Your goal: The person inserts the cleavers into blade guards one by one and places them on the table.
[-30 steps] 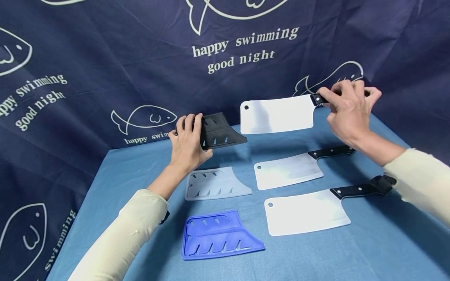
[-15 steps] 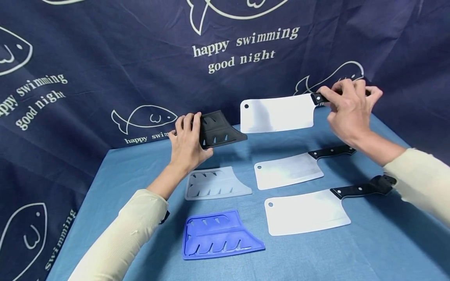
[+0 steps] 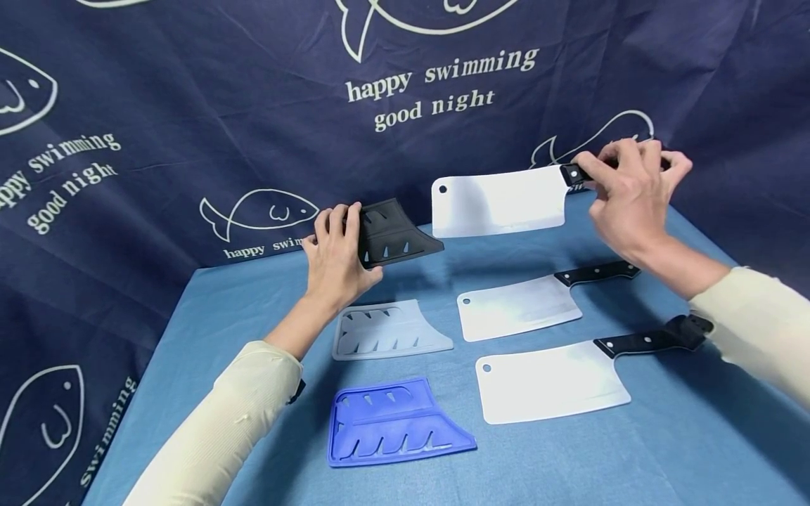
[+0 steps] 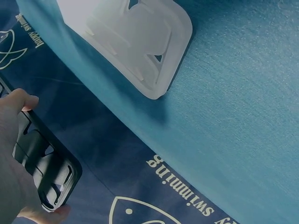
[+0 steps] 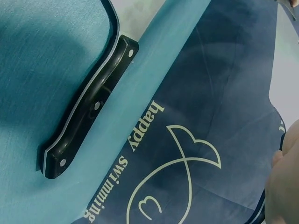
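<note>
left hand [image 3: 335, 253]: fingers curled round black slotted plastic cover [image 3: 395, 235], far left | right hand [image 3: 633, 190]: grips black-handled rectangular metal cleaver [image 3: 500, 204], far right | both raised, just apart | risk: mismatched tilt could make cleaver snag cover's edge

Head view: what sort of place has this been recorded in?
Probably a staged filming spot rather than a working kitchen: a blue cloth-covered table, dark fish-print fabric hung behind it, and cleavers laid out beside blade covers.
</note>
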`<state>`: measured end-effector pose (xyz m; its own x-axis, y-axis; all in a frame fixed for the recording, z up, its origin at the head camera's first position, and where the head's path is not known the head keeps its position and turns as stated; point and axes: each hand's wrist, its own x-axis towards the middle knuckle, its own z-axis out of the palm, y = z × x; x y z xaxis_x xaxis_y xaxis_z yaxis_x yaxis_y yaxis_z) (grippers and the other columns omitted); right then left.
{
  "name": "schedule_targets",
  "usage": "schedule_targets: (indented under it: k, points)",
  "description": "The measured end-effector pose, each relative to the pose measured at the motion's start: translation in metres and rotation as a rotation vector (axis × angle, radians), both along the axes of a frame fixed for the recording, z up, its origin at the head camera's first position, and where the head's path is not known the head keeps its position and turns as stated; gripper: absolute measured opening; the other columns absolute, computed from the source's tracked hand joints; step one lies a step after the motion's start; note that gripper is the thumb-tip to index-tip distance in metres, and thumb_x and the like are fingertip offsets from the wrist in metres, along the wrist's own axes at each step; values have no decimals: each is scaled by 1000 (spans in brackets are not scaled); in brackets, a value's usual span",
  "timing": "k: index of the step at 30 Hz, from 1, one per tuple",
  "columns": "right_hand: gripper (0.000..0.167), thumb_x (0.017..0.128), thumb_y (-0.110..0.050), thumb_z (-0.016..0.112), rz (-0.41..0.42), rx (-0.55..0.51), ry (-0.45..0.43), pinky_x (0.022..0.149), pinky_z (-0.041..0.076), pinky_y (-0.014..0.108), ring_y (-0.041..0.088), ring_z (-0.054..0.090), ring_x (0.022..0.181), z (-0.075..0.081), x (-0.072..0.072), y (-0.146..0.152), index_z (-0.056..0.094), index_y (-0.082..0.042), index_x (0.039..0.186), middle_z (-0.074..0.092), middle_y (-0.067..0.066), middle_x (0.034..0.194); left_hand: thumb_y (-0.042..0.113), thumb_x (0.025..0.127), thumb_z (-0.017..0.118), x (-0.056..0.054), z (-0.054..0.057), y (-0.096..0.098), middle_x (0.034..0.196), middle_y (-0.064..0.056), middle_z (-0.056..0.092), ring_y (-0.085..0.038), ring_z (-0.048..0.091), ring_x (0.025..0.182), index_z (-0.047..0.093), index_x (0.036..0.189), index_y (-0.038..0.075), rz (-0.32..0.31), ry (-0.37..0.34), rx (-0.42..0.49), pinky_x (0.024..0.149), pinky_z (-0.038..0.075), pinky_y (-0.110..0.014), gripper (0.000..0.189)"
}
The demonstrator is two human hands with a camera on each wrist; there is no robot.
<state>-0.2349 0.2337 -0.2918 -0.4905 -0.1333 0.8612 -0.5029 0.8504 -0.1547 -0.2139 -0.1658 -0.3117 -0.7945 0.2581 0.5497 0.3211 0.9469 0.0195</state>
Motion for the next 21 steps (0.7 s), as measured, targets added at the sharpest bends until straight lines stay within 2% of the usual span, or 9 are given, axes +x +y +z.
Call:
schedule_targets:
  k: [5,11,21]
  points:
    - [58,69,18,40,-5,12,-19,94,11,64,47,38,95,-1,1,1,68,-12,111,51,24,98,40,57,88,0,0,0,141,-15,35,-37,27,132,31,147,11,-7,11,-8,82,34,-63,110]
    - [55,72,17,40,-8,-12,-2,96,10,63,46,38,95,-2,1,1,69,-12,109,52,23,98,39,58,88,0,0,0,142,-15,35,-37,27,132,31,147,11,-9,6,-1,83,34,-65,110]
    - [56,67,16,37,-13,-15,14,96,11,63,47,39,94,-4,2,2,69,-12,105,53,23,100,40,57,88,0,0,0,139,-13,36,-37,29,128,33,145,12,-10,-6,4,82,34,-65,108]
